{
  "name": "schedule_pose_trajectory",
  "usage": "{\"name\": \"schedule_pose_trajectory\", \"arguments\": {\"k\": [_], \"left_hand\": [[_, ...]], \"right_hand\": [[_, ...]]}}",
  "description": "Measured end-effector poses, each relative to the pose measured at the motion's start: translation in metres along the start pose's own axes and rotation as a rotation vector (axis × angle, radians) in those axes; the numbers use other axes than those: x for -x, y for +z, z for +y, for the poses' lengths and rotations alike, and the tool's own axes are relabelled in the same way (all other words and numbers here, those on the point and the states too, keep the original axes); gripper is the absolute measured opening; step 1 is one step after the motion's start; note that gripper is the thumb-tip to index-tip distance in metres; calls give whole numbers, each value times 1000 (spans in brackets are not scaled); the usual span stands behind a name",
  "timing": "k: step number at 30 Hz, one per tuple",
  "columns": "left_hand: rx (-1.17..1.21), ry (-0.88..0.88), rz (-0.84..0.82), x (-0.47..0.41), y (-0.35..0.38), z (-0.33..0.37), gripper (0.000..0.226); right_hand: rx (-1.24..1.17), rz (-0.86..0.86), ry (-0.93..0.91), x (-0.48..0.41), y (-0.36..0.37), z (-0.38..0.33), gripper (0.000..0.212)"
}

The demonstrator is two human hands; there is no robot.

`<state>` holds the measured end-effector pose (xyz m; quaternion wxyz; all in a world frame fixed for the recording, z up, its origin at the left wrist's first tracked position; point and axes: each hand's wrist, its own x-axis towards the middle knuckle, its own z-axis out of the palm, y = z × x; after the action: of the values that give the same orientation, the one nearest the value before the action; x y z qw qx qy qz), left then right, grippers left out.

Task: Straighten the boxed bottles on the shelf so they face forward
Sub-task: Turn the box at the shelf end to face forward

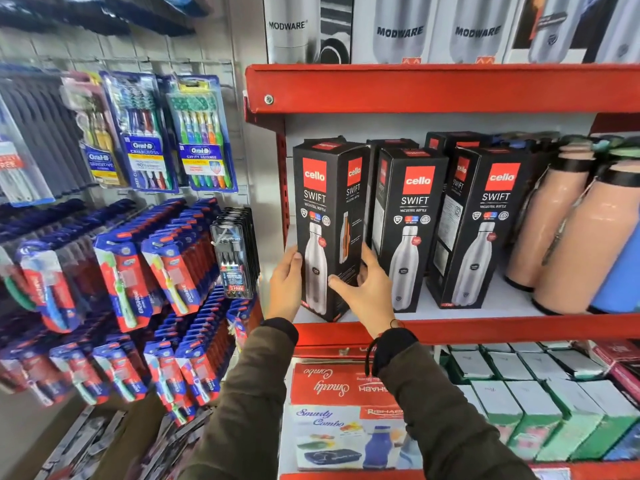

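Three black "cello SWIFT" bottle boxes stand in the front row on the red shelf. The leftmost box is turned so both its front and right side show. My left hand presses its left edge and my right hand wraps its lower right corner; together they hold it. The middle box and the right box stand beside it, slightly angled. More black boxes stand behind them.
Peach bottles and a blue bottle stand at the right of the shelf. Modware boxes fill the shelf above. Combo boxes and green-white cartons lie below. Toothbrush packs hang at left.
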<state>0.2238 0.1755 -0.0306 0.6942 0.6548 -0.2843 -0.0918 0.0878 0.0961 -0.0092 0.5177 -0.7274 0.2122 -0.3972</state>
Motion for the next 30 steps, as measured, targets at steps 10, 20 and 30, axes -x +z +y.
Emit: {"name": "schedule_pose_trajectory", "arguments": {"k": [10, 20, 30], "left_hand": [[125, 121, 46, 24, 9, 4, 33], [80, 110, 102, 31, 19, 3, 31], [19, 125, 134, 30, 18, 0, 34]], "right_hand": [[4, -40, -46, 1, -7, 3, 59], [45, -37, -31, -1, -7, 9, 52], [37, 22, -14, 2, -1, 13, 43]]}}
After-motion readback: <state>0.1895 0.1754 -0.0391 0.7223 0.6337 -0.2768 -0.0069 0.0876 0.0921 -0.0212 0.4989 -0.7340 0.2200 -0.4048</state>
